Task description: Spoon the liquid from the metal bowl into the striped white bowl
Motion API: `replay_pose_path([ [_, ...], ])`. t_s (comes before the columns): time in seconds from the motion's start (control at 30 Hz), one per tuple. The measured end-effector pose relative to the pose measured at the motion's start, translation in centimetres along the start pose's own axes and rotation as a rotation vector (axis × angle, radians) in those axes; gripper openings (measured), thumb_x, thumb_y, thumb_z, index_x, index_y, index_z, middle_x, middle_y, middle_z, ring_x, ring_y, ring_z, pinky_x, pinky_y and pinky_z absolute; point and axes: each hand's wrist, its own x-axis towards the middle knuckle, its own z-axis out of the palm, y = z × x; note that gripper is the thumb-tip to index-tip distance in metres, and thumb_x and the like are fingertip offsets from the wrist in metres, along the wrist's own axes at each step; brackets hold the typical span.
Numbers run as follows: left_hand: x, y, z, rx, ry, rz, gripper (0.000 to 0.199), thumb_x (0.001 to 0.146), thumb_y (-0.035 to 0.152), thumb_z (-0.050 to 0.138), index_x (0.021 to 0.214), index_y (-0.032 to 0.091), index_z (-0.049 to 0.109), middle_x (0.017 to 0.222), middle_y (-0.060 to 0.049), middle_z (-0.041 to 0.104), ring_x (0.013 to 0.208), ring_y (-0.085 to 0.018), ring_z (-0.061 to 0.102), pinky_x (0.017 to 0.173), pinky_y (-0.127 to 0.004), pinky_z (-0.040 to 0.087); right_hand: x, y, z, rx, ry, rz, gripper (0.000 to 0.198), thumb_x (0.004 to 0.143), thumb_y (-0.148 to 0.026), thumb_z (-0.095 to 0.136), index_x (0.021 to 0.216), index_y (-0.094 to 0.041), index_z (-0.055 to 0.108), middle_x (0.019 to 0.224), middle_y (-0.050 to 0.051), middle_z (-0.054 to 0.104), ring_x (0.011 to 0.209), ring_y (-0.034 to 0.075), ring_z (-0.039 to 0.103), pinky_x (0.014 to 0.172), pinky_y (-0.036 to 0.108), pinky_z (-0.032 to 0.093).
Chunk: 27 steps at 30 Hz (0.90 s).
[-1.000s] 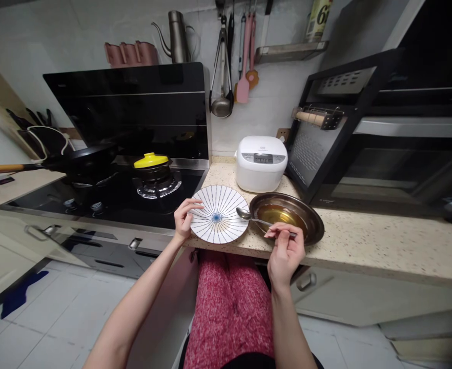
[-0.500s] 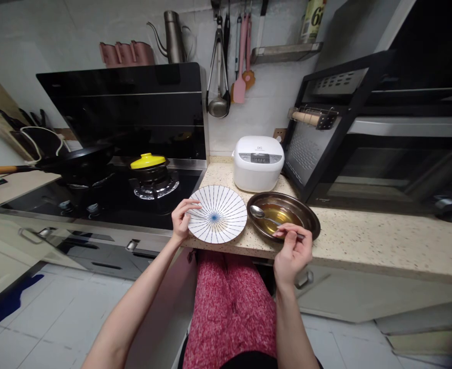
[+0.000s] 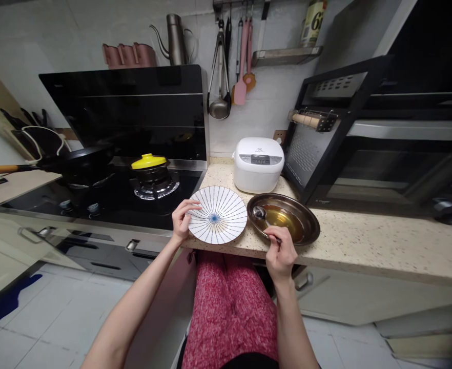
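A: Where's the right hand [image 3: 282,252]?

B: At the near edge of the metal bowl [image 3: 311,219], thumb and fingers closed on the handle of a spoon [image 3: 259,212]. The spoon's head is over the bowl's left part; whether it dips into the yellowish liquid [image 3: 285,219], I can't tell.

A: And the left hand [image 3: 182,218]?

B: Left of the bowl, at the outer rim of a striped plate [image 3: 226,226], fingers partly curled. I can't tell whether it pinches the rim or merely rests there. The plate sits just beside the bowl.

A: Farther off?

B: A white rice cooker [image 3: 259,177] behind the bowl, and a yellow-lidded pot [image 3: 148,162] well to the bowl's left.

A: Which step is this?

B: Spoon work at the bowl, I'd judge. The next move seems to call for a steady wrist and a spoon clear of the bowl's rim.

A: What differs from earlier?

B: A second ago the spoon's head was left of the bowl, by the plate's edge; half a second ago, over the bowl. Now it looks darker and steeper, and the right hand has shifted left. The left hand and plate look unchanged.
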Motion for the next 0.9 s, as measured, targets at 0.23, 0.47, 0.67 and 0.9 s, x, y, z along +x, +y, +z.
replay_pose_path([
  [0.23,0.0,0.1,0.1,-0.004,0.002,-0.005,0.033,0.083,0.025,0.048,0.090,0.018,0.080,0.104,-0.012,0.075,0.097,-0.030,0.069,0.087,-0.046,0.054,0.1,0.0,-0.1,-0.014,-0.051,-0.041,0.020,0.098,-0.010,0.049,0.101,-0.023,0.064,0.086,0.004,0.069,0.078,0.018,0.064,0.073,0.034,0.052],
  [0.47,0.1,0.2,0.1,0.010,-0.001,-0.010,0.033,0.083,0.025,0.048,0.089,0.018,0.079,0.103,-0.012,0.075,0.096,-0.030,0.069,0.086,-0.047,0.055,-0.6,-2.0,0.8,0.165,0.259,0.270,0.012,0.102,-0.024,0.050,0.096,-0.023,0.060,0.083,0.002,0.065,0.074,0.016,0.062,0.066,0.031,0.050],
  [0.67,0.1,0.3,0.1,0.024,0.002,-0.020,0.033,0.084,0.026,0.048,0.088,0.017,0.080,0.103,-0.012,0.075,0.096,-0.030,0.069,0.086,-0.047,0.055,-1.2,-3.3,2.4,0.328,0.069,0.378,0.016,0.103,-0.025,0.050,0.092,-0.023,0.061,0.081,0.001,0.064,0.071,0.014,0.061,0.065,0.028,0.050],
  [0.9,0.1,0.4,0.0,0.011,0.002,0.000,0.032,0.085,0.024,0.048,0.090,0.017,0.079,0.104,-0.012,0.075,0.096,-0.029,0.069,0.087,-0.047,0.055,-2.0,-3.5,3.8,0.364,-0.033,0.463,0.019,0.104,-0.029,0.049,0.091,-0.023,0.063,0.083,0.000,0.065,0.068,0.012,0.060,0.065,0.027,0.051],
])
